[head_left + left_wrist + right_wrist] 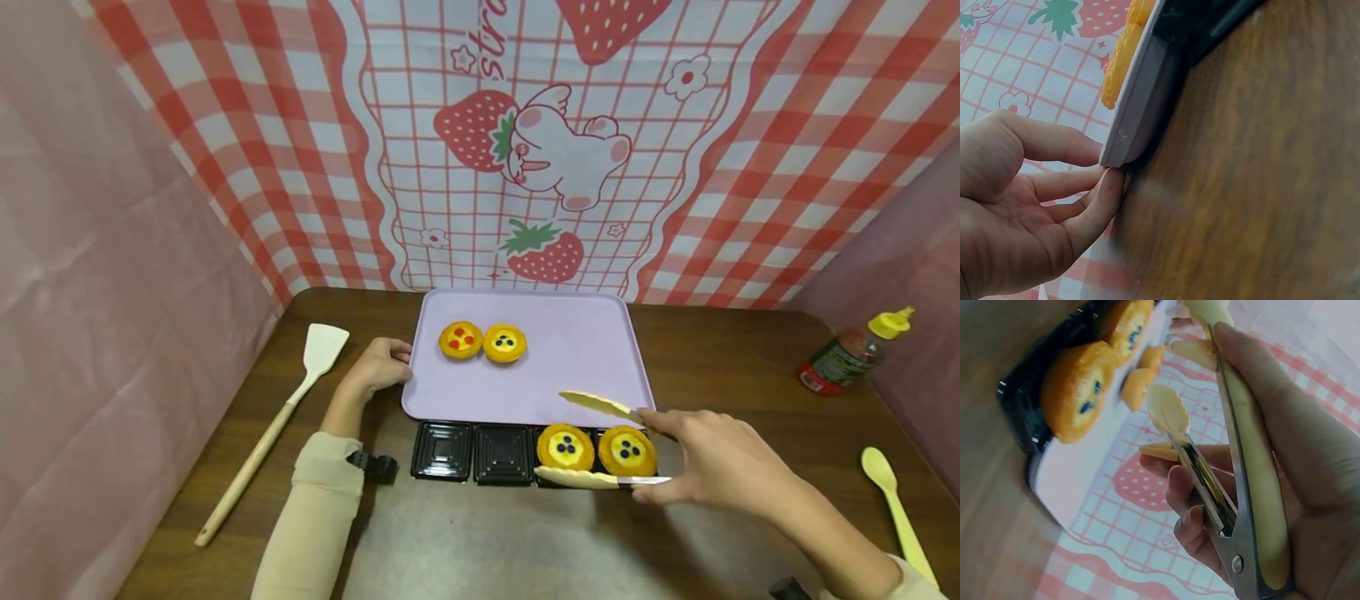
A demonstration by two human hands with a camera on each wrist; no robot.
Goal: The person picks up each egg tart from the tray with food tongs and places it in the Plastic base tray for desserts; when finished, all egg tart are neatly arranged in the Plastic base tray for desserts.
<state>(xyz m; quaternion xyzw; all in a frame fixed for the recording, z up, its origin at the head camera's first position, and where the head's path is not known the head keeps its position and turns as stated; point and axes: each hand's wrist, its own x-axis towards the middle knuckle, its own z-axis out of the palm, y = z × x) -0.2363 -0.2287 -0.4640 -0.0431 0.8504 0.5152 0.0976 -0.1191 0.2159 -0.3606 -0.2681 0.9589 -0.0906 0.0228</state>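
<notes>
My left hand [381, 364] pinches the left edge of a lilac tray [577, 325], with the thumb on the rim and fingers at its underside in the left wrist view. On the tray sit a tart with red pieces [461, 341] and a tart with dark berries [505, 343], side by side. In my right hand [723, 458] are tongs [581, 479], cream-tipped with metal arms. Their arms are spread, above and below two berry tarts, the inner one [566, 448] and the outer one [627, 452], which sit in black square cups.
Two black cups, one at the left [442, 451] and one beside it [504, 454], hold nothing. A white spatula [288, 408] lies on the left. Toward the right are a bottle with a yellow cap [851, 354] and a yellow spoon [896, 508]. A checked cloth [300, 167] hangs behind.
</notes>
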